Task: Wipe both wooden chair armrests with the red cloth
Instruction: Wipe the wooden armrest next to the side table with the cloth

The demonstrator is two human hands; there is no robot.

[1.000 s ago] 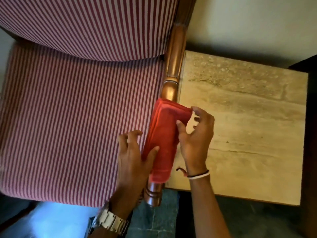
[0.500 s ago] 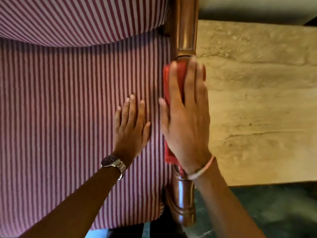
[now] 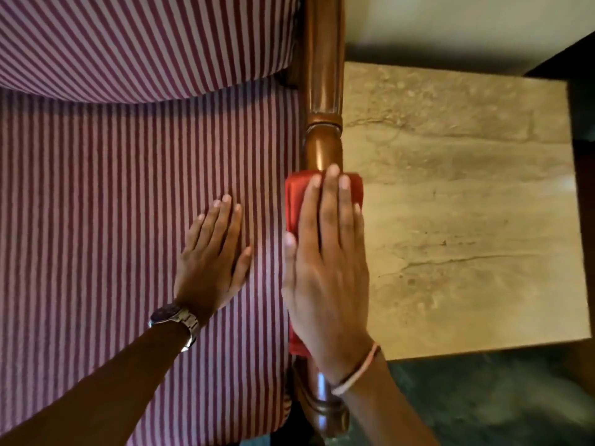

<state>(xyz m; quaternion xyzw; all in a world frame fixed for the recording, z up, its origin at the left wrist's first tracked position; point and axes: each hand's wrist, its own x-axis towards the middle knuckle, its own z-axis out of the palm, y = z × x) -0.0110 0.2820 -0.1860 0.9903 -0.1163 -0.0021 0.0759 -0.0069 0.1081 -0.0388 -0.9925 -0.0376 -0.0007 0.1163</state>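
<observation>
Pressing the cloth [image 3: 293, 201] flat on the armrest [image 3: 323, 91] under my right hand [image 3: 328, 268], fingers straight, gripping nothing. My left hand [image 3: 211, 262] lies spread and empty on the seat [image 3: 96, 204].

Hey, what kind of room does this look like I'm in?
Probably a home sitting room: a striped upholstered seat with a polished wooden armrest, and a stone-topped side table right beside it.
</observation>
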